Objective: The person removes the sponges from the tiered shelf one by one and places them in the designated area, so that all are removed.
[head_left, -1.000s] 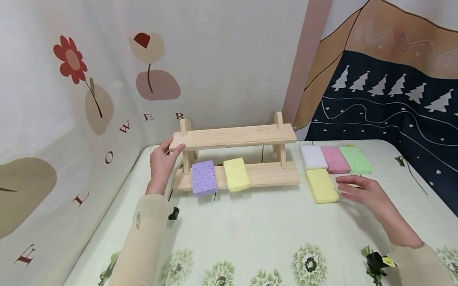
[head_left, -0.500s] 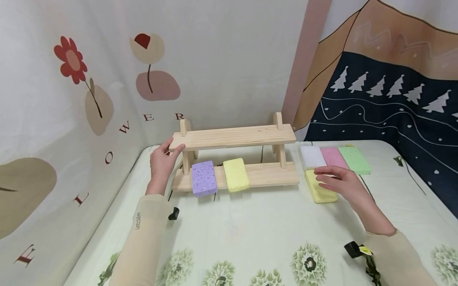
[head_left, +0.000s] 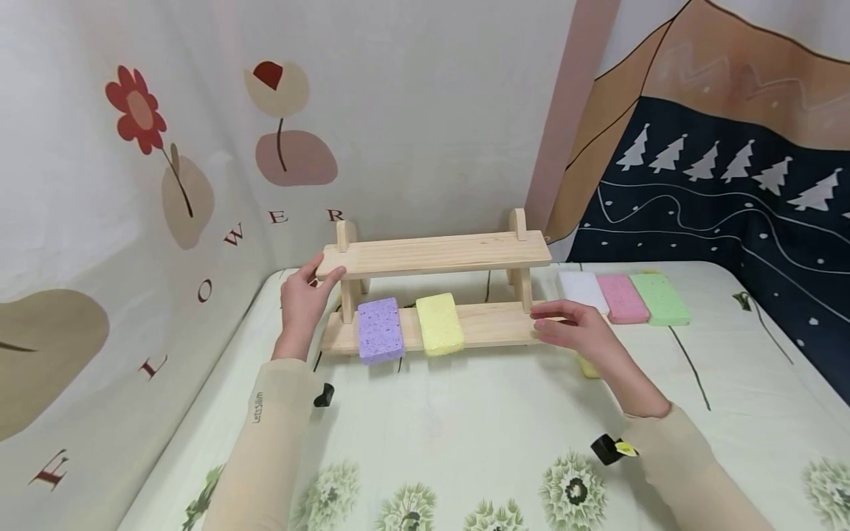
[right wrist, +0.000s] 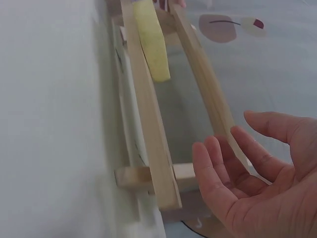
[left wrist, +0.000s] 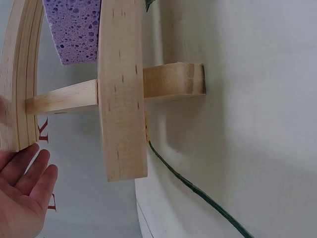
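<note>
A two-tier wooden rack (head_left: 432, 254) stands at the back of the table. My left hand (head_left: 302, 306) holds the left end of its upper board, thumb over the front edge; in the left wrist view the fingertips (left wrist: 45, 173) show at the board's end. A purple sponge (head_left: 381, 330) and a yellow sponge (head_left: 440, 324) lie side by side on the lower board, overhanging its front. My right hand (head_left: 578, 332) hovers at the right end of the lower board, holding nothing, its fingers loosely bent and apart in the right wrist view. Behind it, another yellow sponge (head_left: 587, 367) is mostly hidden.
White (head_left: 583, 287), pink (head_left: 623, 299) and green (head_left: 660, 299) sponges lie in a row on the table, right of the rack. A printed curtain (head_left: 425, 133) hangs close behind the rack. The tablecloth (head_left: 451, 420) carries printed flowers along the front.
From beside the yellow sponge on the table, my right hand has moved left across it to the rack's right end. My left hand has stayed on the upper board.
</note>
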The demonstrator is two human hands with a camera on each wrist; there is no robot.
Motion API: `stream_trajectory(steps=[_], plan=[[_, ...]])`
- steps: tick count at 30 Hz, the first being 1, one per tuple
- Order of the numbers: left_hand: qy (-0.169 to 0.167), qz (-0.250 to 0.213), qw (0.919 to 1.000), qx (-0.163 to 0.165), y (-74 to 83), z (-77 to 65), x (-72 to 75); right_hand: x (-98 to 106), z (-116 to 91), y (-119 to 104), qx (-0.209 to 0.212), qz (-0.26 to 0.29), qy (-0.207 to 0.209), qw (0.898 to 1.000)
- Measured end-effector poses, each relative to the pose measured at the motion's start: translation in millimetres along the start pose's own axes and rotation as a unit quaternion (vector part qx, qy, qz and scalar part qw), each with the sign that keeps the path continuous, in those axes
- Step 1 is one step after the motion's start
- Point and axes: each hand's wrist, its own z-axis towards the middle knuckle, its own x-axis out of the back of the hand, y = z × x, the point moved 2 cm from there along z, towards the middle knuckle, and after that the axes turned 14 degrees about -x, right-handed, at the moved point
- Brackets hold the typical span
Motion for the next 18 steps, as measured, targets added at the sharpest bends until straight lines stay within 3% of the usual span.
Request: stream_trajectory(steps=[8, 18], plan=[[-0.002, 0.004, 1.0, 0.0, 0.3, 0.1, 0.3, -27, 15, -1, 0.005, 0.036, -0.039, 0.999], [-0.002, 0.009, 1.0, -0.001, -0.8, 0.5, -0.6, -57, 23, -6, 0.016, 0.045, -0.052, 0.998]])
